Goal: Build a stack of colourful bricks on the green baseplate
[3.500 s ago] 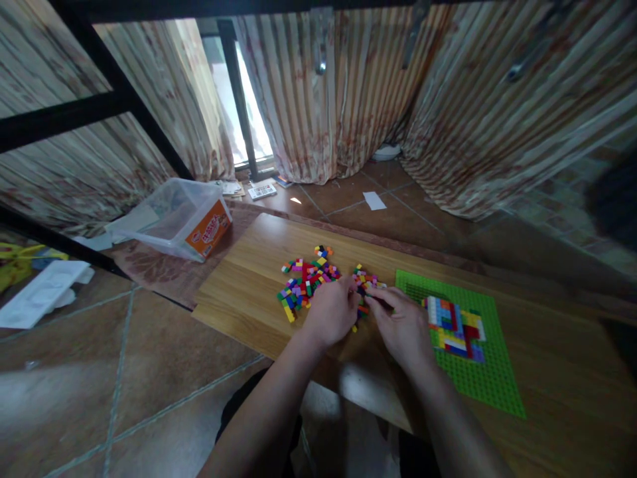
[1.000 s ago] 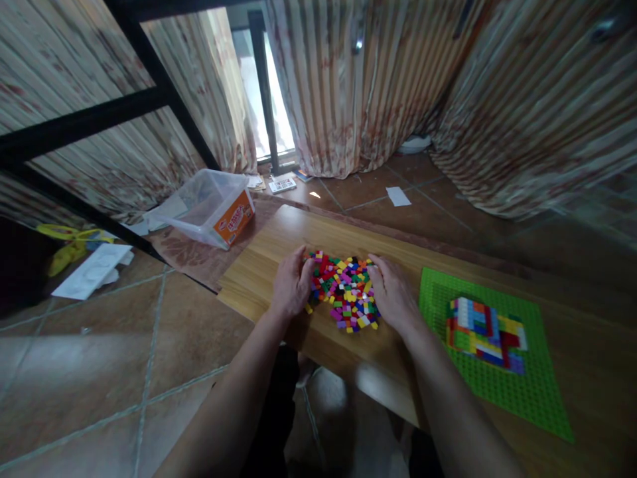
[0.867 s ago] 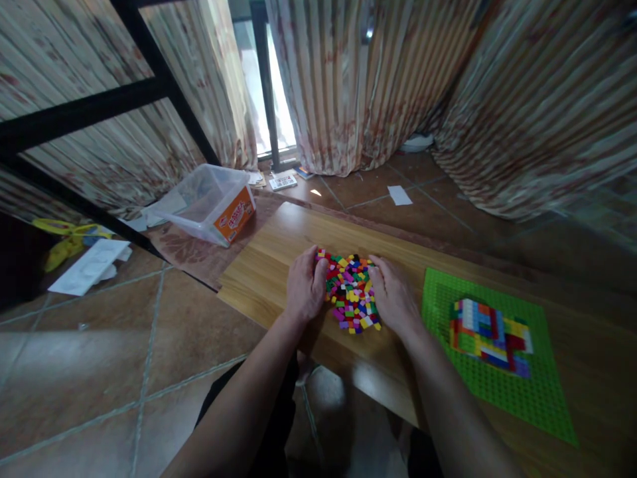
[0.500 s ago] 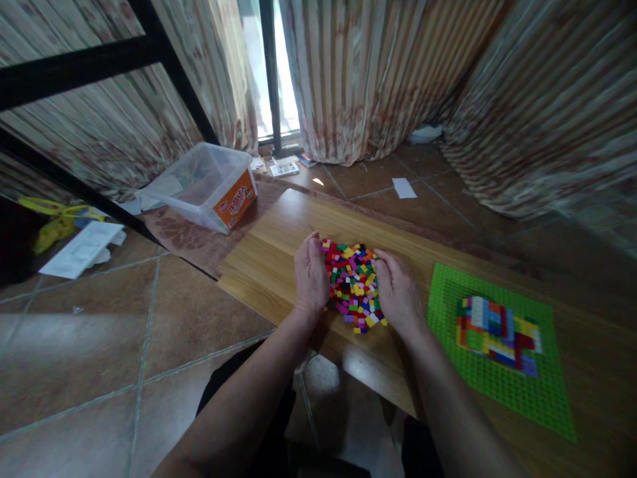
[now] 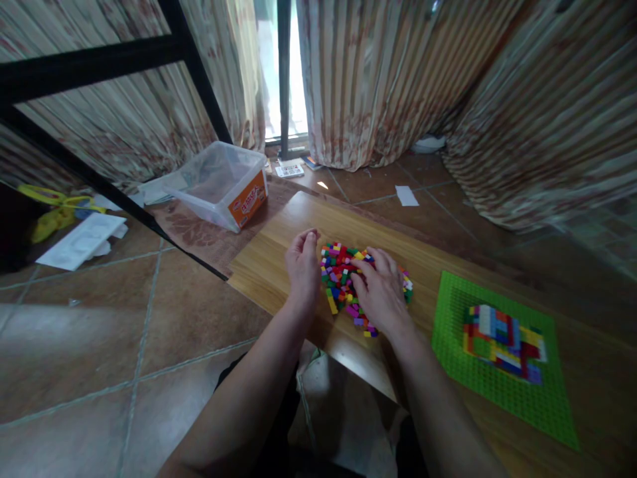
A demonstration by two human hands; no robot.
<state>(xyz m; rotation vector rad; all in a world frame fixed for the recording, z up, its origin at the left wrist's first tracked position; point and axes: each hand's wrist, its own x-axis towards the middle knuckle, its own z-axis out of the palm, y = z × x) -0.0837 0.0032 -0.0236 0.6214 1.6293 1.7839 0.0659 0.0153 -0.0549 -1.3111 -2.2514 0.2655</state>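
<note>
A heap of small coloured bricks lies on the wooden board. My right hand rests flat on top of the heap, fingers spread, covering its right part. My left hand stands on its edge just left of the heap, fingers loosely curled and held together, with nothing seen in it. To the right lies a green baseplate carrying a flat patch of joined coloured bricks.
A clear plastic tub with an orange label sits on a patterned mat beyond the board's left corner. White packaging and a yellow object lie on the tiled floor at left. Striped curtains hang behind.
The bricks were scattered, then both hands pushed them into one tight heap. Now my right hand has moved from the heap's right side onto its top; my left hand has eased slightly away.
</note>
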